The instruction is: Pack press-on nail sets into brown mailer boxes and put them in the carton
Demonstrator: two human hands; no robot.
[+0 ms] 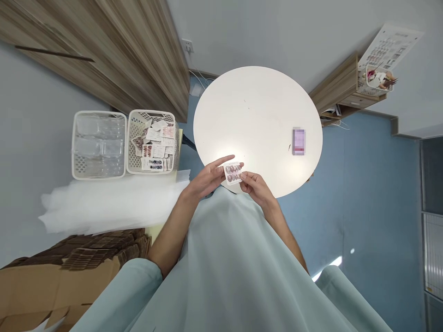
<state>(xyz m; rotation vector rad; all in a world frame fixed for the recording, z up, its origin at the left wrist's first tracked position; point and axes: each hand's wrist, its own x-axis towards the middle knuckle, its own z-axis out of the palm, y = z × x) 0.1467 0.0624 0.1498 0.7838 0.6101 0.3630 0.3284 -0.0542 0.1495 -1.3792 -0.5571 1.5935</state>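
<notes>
Nearest, the lap of a pale blue-green garment (235, 258), both forearms reaching out past it. Right hand (255, 185) pinching a card of press-on nails (232, 173) at its lower right corner, thumb on the front. Left hand (207, 177) at the card's left edge, index finger out straight; cannot tell whether its thumb and other fingers pinch or merely steady. Card is held up over the near edge of a white table (256, 106), printed face toward the wearer, nails in two rows. Step in hand reads as handling and looking over this one card; the next move, I judge, calls for a firm right pinch at the margin, off the nails. Left of the surface: white foam sheets (110, 203), flattened cardboard (110, 249) nearer the wearer. Beyond the sheets, two baskets side by side: left basket (74, 145) of clear plastic trays (98, 145), right basket (177, 147) of loose nail cards (157, 137). Toward the surface's right edge, a purple item (299, 142), blurred out. Farther off, beyond the far right edge, a wooden cabinet (346, 83).
</notes>
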